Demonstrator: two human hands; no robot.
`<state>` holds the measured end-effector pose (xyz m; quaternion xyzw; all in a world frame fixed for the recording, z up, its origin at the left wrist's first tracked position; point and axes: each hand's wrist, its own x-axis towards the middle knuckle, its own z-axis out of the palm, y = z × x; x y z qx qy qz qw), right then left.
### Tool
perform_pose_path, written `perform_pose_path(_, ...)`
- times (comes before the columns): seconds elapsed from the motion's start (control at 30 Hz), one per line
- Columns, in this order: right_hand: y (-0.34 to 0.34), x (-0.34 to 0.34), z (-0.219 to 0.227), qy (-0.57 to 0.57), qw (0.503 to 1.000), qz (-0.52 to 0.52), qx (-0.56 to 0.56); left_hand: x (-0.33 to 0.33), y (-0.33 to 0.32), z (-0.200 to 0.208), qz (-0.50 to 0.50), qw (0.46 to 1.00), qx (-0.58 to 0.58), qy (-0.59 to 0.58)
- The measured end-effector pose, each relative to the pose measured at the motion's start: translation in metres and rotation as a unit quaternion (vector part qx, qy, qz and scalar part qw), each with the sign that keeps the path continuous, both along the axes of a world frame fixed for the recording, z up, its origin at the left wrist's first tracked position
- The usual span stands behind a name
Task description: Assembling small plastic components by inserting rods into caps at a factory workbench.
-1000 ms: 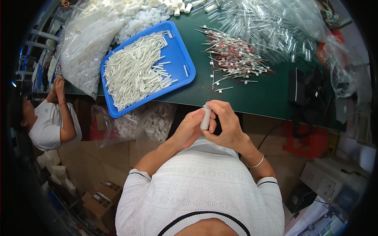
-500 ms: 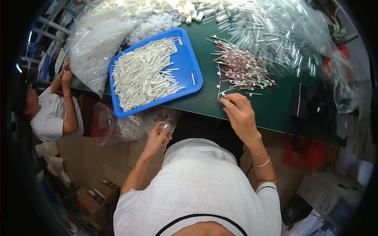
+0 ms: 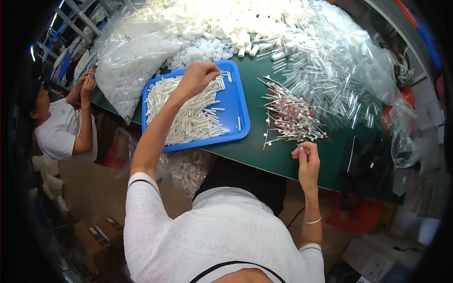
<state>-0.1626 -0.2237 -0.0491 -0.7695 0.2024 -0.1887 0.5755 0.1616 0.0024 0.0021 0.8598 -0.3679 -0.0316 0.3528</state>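
Note:
My left hand (image 3: 198,79) is over the far part of a blue tray (image 3: 242,118), its fingers bent and pressed together; what they hold, if anything, is hidden. In the tray lies a heap of short white tubes (image 3: 186,115). At the table's near edge, my right hand (image 3: 308,162) has thumb and fingertips pinched together, and I cannot make out anything between them. Just beyond it is a pile of thin pieces with white and red parts (image 3: 295,115).
Behind the tray, white plastic pieces (image 3: 200,52) spill beside a clear bag (image 3: 130,61). Clear thin tubes (image 3: 335,89) lie at the far right, near a black device (image 3: 361,155). Another person (image 3: 63,122) works at the left. A bag of white pieces (image 3: 186,172) sits below the tray.
My left hand has risen from below the tray's near edge to over its far part. My right hand has shifted right and nearer, along the pile's near side. The view has tilted.

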Motion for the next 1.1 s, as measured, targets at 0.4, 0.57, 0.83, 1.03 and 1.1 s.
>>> perform_pose_path(0.4, 0.022, 0.005, 0.006, 0.002, 0.994, 0.045, 0.099, 0.079, -0.074, -0.028, 0.034, 0.984, 0.043, -0.172)
perform_pose_path(0.57, 0.049, 0.026, 0.007, -0.003, 0.985, 0.134, 0.104, 0.115, -0.066, -0.051, 0.079, 0.969, 0.164, -0.165)
perform_pose_path(0.83, 0.044, 0.013, 0.005, -0.021, 0.994, 0.056, 0.089, 0.096, -0.089, -0.065, 0.108, 0.98, 0.061, -0.158)
perform_pose_path(1.03, 0.061, 0.034, 0.015, -0.026, 0.983, 0.127, 0.127, 0.082, -0.088, -0.056, 0.101, 0.975, 0.104, -0.167)
perform_pose_path(1.1, 0.068, 0.037, 0.015, -0.027, 0.982, 0.157, 0.098, 0.099, -0.098, -0.059, 0.134, 0.97, 0.165, -0.114)
